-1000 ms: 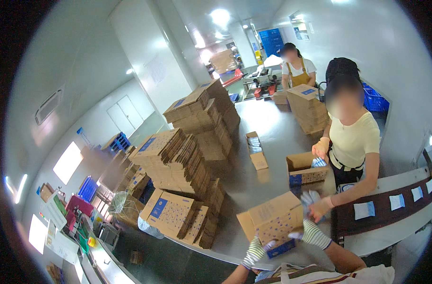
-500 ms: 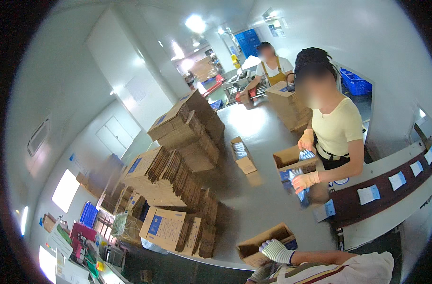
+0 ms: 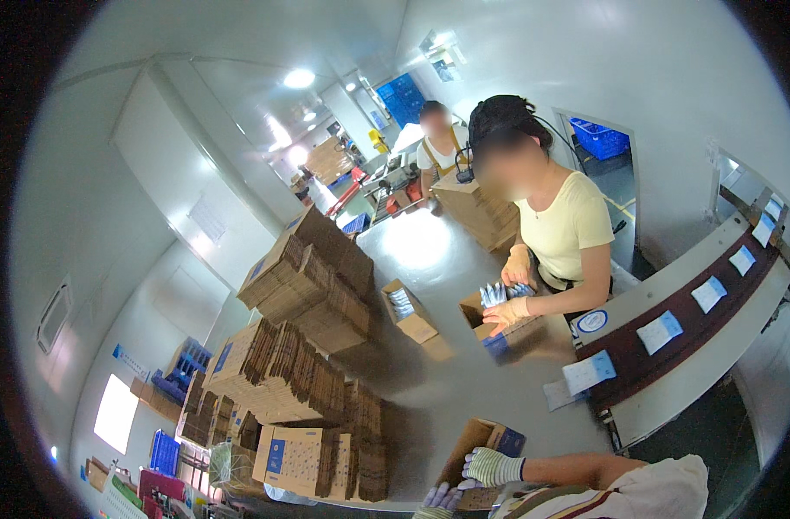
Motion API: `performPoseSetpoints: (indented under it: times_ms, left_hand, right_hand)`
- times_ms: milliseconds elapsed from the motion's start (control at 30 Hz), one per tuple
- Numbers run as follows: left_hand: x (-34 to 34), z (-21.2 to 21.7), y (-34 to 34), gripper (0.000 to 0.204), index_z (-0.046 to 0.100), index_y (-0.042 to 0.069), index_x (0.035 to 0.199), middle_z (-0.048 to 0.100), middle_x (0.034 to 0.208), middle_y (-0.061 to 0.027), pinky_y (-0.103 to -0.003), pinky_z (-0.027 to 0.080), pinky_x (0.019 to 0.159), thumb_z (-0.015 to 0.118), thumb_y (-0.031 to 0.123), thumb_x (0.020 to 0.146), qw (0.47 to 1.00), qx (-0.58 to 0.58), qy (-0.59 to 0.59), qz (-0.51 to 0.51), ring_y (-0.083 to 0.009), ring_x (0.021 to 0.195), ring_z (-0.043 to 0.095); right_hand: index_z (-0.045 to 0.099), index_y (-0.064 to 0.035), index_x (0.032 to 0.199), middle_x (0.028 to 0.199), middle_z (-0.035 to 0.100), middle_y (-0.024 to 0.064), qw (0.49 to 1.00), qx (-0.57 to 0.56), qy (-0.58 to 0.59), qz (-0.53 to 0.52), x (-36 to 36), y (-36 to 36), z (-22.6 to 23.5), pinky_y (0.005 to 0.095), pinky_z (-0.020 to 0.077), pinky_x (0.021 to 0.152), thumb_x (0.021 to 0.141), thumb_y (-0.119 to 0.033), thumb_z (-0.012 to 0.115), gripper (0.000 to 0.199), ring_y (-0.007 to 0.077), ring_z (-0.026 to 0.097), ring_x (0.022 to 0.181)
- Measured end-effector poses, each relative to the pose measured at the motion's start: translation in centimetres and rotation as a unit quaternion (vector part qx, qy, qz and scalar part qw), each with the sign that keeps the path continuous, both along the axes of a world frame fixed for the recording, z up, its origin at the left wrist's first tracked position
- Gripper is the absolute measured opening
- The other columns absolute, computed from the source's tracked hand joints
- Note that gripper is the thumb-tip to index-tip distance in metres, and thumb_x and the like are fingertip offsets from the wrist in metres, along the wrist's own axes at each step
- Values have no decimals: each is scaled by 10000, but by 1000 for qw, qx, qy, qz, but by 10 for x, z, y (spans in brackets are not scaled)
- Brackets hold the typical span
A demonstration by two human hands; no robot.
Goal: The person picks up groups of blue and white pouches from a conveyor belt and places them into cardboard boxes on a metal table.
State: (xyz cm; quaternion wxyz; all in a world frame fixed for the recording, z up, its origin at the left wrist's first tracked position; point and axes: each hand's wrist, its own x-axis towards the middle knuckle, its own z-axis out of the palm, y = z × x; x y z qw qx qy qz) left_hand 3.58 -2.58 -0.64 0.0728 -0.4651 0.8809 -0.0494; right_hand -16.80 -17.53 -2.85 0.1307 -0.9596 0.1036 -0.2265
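An open brown cardboard box (image 3: 466, 439) with a blue printed end stands at the near edge of the table, its top flaps up. My right hand (image 3: 492, 468), in a white and green striped glove with pale purple fingertips, grips the box's near rim, fingers curled over it. Lower down, my left hand (image 3: 440, 500) in a matching glove holds the box's near left corner; the lower frame edge cuts it off. Most of the box's inside is hidden. Across the table a co-worker's orange-gloved hands (image 3: 509, 310) are at another open box (image 3: 475, 322) with blue-and-white packets.
Tall stacks of flattened cartons (image 3: 278, 368) line the table's left side. A filled box (image 3: 417, 327) stands mid-table. On the right, a dark conveyor belt (image 3: 624, 376) carries blue-and-white packets (image 3: 588, 372) to the table. Another person (image 3: 441, 143) stands at the far end.
My view has swung to the right. My box has turned, and my left hand has come up into view beside it. The co-worker's hands have moved together over their box, packets in it.
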Motion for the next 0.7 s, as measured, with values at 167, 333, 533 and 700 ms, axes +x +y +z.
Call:
performPoseSetpoints:
  times_ms: [167, 333, 533, 700]
  left_hand:
    - [-40, -11, -15, 658, 363, -26, 1267, 436, 1214, -209, -478, 324, 944, 552, 366, 772, 982, 127, 101, 97, -401, 1141, 385]
    - [-66, -12, -22, 525, 426, -20, 1180, 496, 1084, -208, -468, 372, 843, 542, 300, 780, 973, 159, 119, 116, -389, 1014, 459]
    - [-83, -11, -23, 371, 502, -13, 1076, 568, 927, -208, -456, 430, 721, 530, 221, 789, 967, 177, 144, 112, -374, 862, 547]
    - [-80, -21, -16, 255, 565, -7, 989, 628, 797, -207, -446, 478, 620, 520, 155, 797, 964, 194, 142, 115, -361, 735, 621]
  right_hand:
    - [593, -69, 640, 638, 556, 69, 999, -12, -28, 29, -13, -6, -2, 348, 408, 649, 844, -427, 497, 423, 229, 535, 690]
    - [536, -105, 598, 602, 507, 40, 994, -21, -91, 53, -20, -10, -12, 338, 391, 636, 802, -358, 560, 326, 220, 514, 641]
    - [610, -69, 699, 831, 606, 74, 994, 9, -104, 44, -22, -16, -16, 369, 410, 821, 820, -348, 557, 308, 246, 542, 895]
    - [597, -30, 1055, 1266, 453, 183, 991, 12, -41, -128, -31, -2, 7, 451, 273, 1034, 848, -473, 483, 502, 346, 389, 1194]
